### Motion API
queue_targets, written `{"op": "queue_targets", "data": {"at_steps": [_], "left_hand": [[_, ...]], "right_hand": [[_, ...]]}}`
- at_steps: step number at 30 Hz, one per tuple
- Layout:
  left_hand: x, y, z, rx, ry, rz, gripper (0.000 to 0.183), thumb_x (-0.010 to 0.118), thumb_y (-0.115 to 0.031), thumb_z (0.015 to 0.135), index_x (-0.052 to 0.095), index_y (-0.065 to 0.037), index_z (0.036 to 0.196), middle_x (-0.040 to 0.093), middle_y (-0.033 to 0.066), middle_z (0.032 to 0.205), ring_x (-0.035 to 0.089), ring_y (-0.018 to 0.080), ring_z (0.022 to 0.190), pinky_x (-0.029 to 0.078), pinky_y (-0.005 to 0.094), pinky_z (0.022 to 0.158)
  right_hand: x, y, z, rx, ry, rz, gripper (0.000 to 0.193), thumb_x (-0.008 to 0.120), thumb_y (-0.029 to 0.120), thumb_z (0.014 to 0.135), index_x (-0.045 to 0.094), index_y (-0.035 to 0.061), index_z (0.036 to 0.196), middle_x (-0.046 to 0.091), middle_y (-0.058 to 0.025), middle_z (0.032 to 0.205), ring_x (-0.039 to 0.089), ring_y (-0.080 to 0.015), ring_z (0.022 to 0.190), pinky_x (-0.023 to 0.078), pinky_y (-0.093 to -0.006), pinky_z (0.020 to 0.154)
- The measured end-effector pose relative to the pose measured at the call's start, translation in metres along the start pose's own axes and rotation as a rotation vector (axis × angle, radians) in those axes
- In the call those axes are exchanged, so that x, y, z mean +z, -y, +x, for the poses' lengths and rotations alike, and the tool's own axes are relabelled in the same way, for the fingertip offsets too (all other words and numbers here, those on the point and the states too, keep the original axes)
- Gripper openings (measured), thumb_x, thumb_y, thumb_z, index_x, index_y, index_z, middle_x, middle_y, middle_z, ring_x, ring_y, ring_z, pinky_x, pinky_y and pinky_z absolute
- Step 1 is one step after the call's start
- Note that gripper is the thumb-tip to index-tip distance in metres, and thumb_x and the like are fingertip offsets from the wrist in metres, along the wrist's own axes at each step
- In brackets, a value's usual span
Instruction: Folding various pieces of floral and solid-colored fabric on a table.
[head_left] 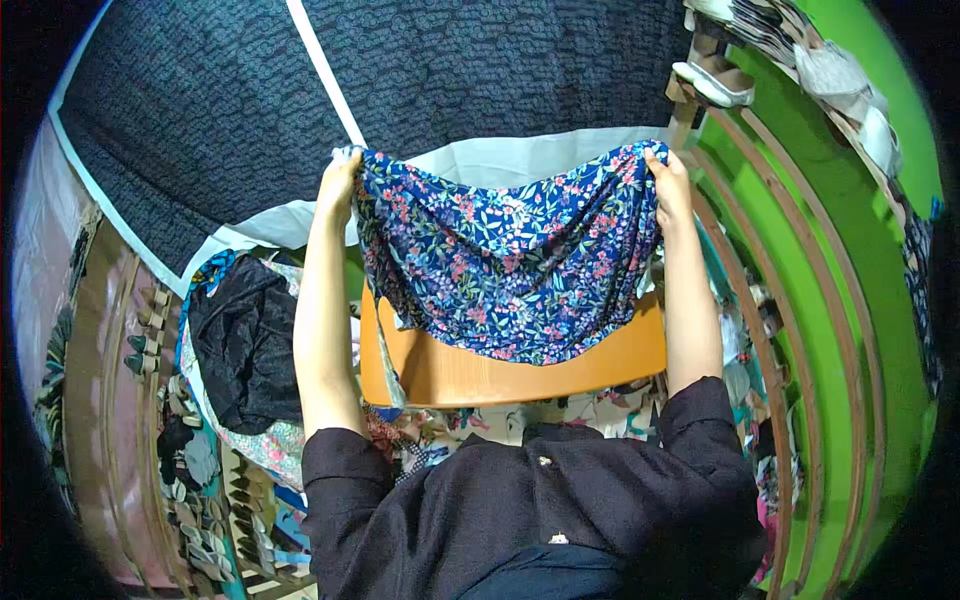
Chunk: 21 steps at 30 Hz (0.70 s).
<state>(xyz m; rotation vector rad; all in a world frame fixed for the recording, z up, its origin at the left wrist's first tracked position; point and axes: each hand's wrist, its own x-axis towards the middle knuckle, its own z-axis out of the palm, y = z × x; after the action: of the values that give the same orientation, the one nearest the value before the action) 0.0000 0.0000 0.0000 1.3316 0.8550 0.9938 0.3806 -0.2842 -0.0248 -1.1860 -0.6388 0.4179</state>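
The floral cloth (510, 260), blue with pink blossoms, hangs between both hands over the orange-brown tabletop (520, 380), its upper edge sagging at mid-span. The left hand (342, 182) pinches the upper left corner between thumb and fingers. The right hand (672, 190) pinches the upper right corner likewise; its fingers appear partly hidden, so their exact placement cannot be confirmed. A black cloth (245, 345) lies crumpled left of the tabletop.
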Motion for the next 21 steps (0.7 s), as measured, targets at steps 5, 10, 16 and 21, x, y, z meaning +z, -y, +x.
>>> {"op": "queue_targets", "data": {"at_steps": [5,10,16,21], "left_hand": [[-0.006,-0.052,0.006,0.246,0.128,-0.25,0.015,0.049,-0.025,0.091,0.051,-0.011,0.086,0.052,-0.0034,0.072,0.048,0.0062,0.061,0.04,0.0231,0.057],[-0.042,-0.041,-0.076,0.34,0.248,-0.564,0.025,0.046,-0.028,0.092,0.055,-0.005,0.094,0.062,0.0072,0.088,0.06,0.0174,0.08,0.049,0.0331,0.075],[-0.095,0.009,-0.112,0.211,0.228,-0.732,0.032,0.044,-0.028,0.092,0.053,-0.003,0.111,0.059,0.0098,0.109,0.057,0.023,0.099,0.044,0.0401,0.089],[-0.146,0.188,-0.191,-0.066,-0.088,-0.697,0.035,0.049,-0.023,0.089,0.047,-0.005,0.12,0.055,0.0085,0.115,0.054,0.0236,0.103,0.042,0.0396,0.088]], "right_hand": [[0.051,0.028,-0.014,-0.24,-0.003,0.138,0.013,0.055,0.011,0.087,0.059,0.0038,0.096,0.061,0.0008,0.086,0.055,-0.0077,0.078,0.042,-0.0231,0.074],[-0.001,0.034,-0.092,-0.258,0.006,0.28,0.023,0.054,0.01,0.088,0.052,0.004,0.109,0.058,-0.001,0.102,0.052,-0.0106,0.094,0.038,-0.0273,0.088],[-0.026,0.009,-0.115,-0.122,-0.034,0.438,0.037,0.047,0.008,0.088,0.042,-0.0008,0.124,0.049,-0.0066,0.121,0.044,-0.0162,0.114,0.03,-0.0318,0.098],[-0.076,-0.143,-0.2,0.026,-0.342,0.355,0.016,0.054,0.009,0.076,0.057,0.0034,0.09,0.056,-0.0042,0.095,0.05,-0.0147,0.092,0.035,-0.0278,0.087]]}}
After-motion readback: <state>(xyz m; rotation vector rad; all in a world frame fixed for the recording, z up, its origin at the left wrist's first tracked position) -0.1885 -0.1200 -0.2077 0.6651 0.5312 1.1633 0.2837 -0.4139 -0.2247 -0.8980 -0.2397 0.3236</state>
